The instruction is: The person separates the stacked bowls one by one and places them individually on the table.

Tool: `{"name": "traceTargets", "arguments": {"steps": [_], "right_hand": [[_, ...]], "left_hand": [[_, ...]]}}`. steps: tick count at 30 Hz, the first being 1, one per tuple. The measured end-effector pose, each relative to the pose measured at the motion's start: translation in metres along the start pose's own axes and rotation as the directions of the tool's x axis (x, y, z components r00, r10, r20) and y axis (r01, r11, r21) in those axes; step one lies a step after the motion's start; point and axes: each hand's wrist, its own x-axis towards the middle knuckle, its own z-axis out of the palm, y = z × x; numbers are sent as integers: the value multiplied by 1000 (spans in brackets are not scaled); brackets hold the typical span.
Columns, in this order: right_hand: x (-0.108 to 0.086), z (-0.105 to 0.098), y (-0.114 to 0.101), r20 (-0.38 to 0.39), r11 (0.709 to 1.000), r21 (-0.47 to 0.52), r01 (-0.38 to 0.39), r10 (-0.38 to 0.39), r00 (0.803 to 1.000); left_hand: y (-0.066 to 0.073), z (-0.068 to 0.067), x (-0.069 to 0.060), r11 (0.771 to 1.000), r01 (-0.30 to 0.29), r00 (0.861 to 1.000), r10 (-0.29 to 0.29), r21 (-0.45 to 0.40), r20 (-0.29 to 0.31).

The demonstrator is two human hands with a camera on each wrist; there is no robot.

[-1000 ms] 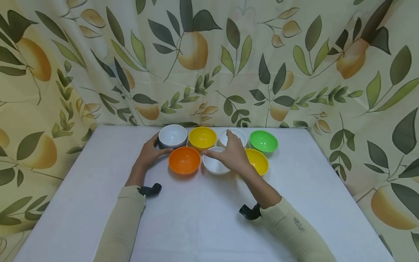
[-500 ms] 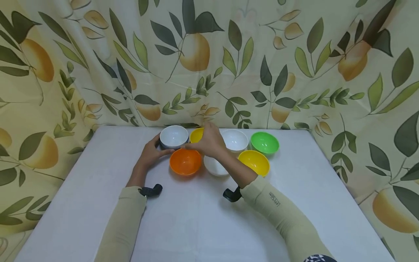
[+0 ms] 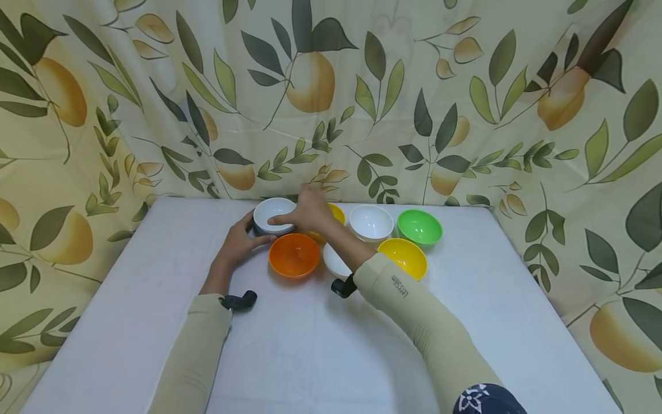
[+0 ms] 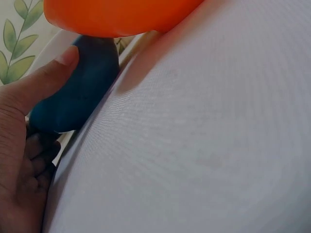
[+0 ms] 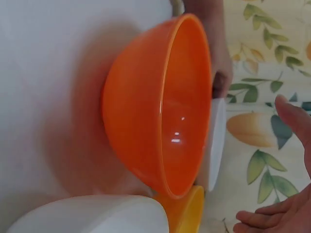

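At the left end of the back row, a white bowl (image 3: 265, 210) sits inside a dark blue bowl (image 4: 90, 90). My left hand (image 3: 237, 240) holds this stack from its left side, thumb against the blue bowl's near wall and fingers curled behind it. Over the white bowl and the neighbouring yellow bowl (image 3: 338, 213) hovers my right hand (image 3: 308, 211). Its thumb and fingers are spread, holding nothing in the right wrist view. In front of the stack stands an orange bowl (image 3: 293, 256), touched by neither hand as far as I can see.
Another white bowl (image 3: 370, 222) and a green bowl (image 3: 419, 227) continue the back row. In the front row, a white bowl (image 3: 335, 263) lies partly under my right forearm, with a yellow bowl (image 3: 405, 259) beside it. A leaf-patterned curtain (image 3: 383, 144) hangs behind the white-covered table (image 3: 289, 345).
My right hand has moved left from above the white bowls, across the back yellow bowl, to the stacked white bowl. My left hand has stayed on the stack.
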Motion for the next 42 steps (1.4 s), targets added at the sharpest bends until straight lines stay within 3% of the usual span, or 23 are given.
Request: {"name": "traceTargets", "arguments": {"steps": [11,24,30,39,42], "right_hand": [[22,23,-2,87,987,-158,8,5,996],[33,33,0,155,971,-241,0,38,987],[36,35,-1,161,965,-262,28,15,987],[41,36,-6,193,949,-314,24,39,981],[42,37,-6,192,956,-292,14,45,980]], "left_hand": [[-3,3,-1,1000,8,1000,-8,2,7],[-3,6,0,999,-28,1000,28,-15,-1],[-1,4,-1,999,-44,999,43,-30,-23],[1,0,0,999,-25,999,23,-43,-36],[1,-1,-1,999,-20,999,18,-46,-41]]}}
